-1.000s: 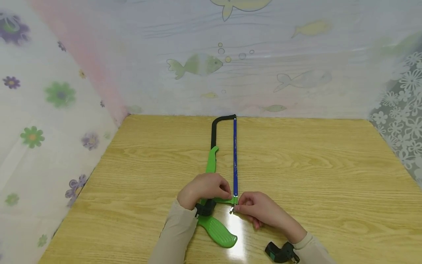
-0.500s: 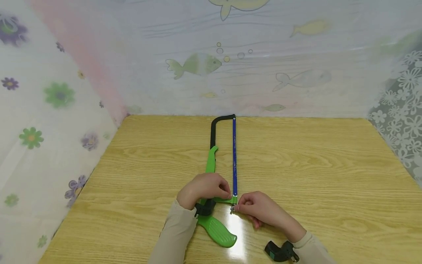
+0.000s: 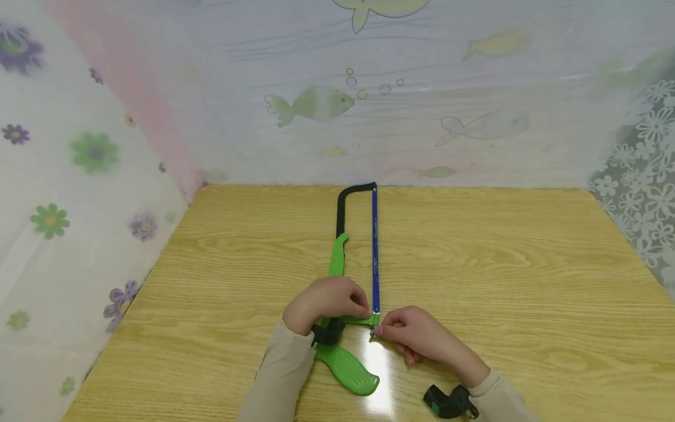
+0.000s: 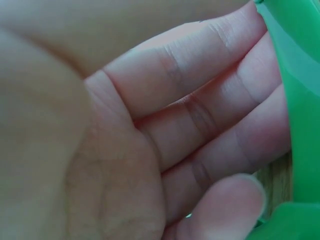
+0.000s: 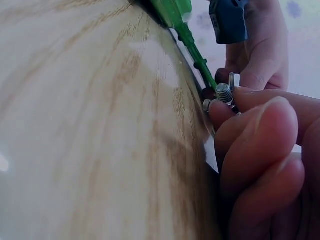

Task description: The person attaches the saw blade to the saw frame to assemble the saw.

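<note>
A hacksaw lies on the table with its green handle (image 3: 350, 372) toward me, its black front frame (image 3: 341, 214) pointing away and its blue blade (image 3: 375, 252) on the right side. My left hand (image 3: 329, 299) holds the green frame just ahead of the handle. In the left wrist view, its fingers (image 4: 200, 115) curl against the green plastic. At the blade's near end, thumb and forefinger of my right hand (image 3: 422, 334) pinch the metal wing nut (image 5: 234, 81). The threaded end of a bolt (image 5: 223, 92) pokes out between the nut's wings in the right wrist view.
The wood-grain table (image 3: 506, 264) reaches back to a wall covering (image 3: 411, 135) printed with fish. A flower-patterned sheet (image 3: 95, 205) borders the left side. Black wrist cameras sit at both cuffs, the right one (image 3: 448, 402) low beside the forearm.
The wing nut has turned a little between my right fingers. Both hands and the hacksaw otherwise keep their places; the head view has shifted very slightly.
</note>
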`<state>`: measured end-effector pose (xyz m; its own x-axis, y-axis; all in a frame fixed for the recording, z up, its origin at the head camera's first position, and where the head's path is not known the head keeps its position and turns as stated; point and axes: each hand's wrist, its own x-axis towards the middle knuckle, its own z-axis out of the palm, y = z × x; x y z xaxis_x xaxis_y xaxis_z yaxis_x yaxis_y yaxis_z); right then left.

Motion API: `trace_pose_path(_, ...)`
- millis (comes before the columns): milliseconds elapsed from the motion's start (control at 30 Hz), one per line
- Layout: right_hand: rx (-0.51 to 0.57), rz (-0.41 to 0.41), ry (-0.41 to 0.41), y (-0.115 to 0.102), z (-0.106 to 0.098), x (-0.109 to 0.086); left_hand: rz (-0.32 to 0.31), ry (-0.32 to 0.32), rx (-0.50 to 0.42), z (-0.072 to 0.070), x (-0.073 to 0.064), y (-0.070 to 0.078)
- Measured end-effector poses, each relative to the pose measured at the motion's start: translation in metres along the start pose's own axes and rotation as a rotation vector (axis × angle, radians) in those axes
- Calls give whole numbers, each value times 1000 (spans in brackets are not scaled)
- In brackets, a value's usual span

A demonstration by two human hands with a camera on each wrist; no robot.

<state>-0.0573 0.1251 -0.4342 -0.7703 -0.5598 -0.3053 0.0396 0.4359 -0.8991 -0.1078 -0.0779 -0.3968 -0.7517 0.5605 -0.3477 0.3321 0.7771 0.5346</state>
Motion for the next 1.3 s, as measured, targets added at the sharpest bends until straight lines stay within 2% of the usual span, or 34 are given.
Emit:
trace_pose_path(467, 8, 2, -27, 1, 2, 0, -22, -6, 16, 1, 1, 0)
trace_pose_path(1300, -6, -20, -33, 1, 0, 1, -18, 0, 14, 1, 1, 1)
